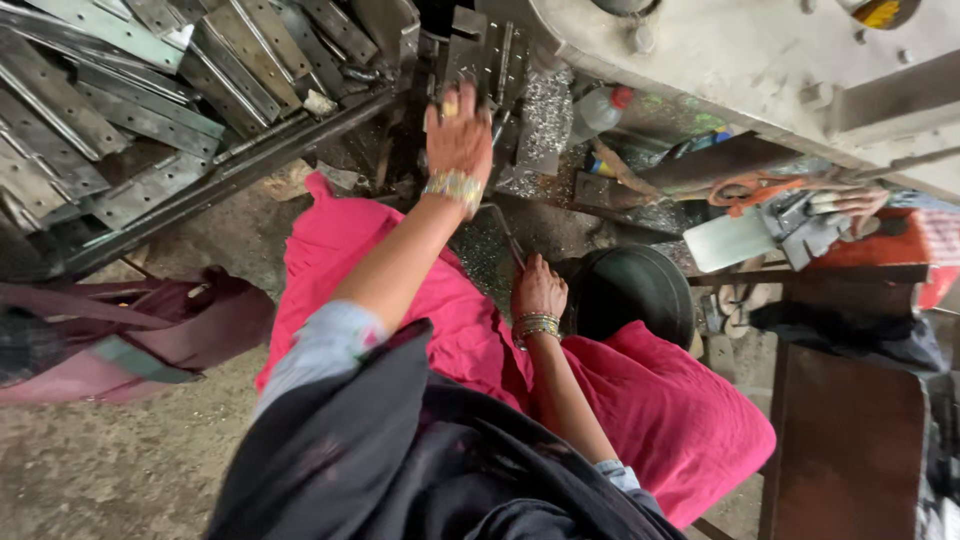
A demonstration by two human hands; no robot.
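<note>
Metal piece: dark flat part (470,45) under the machine body (740,50), just above the left hand, at the top middle of the head view.
Left hand: left hand (458,135) reaches up, fingers spread on the metal piece; whether its grip has closed on it cannot be told.
Right hand: right hand (538,290) low by the lap, its grip closed around a thin metal rod (503,232) that slants up to the left.
Stack: grey metal strips (120,110) heaped at upper left.
Shavings: bright metal swarf (545,120) just right of the left hand.
Bottle: plastic bottle with red cap (600,108) beside the swarf.
Round seat: black round stool (630,295) right of the right hand.
</note>
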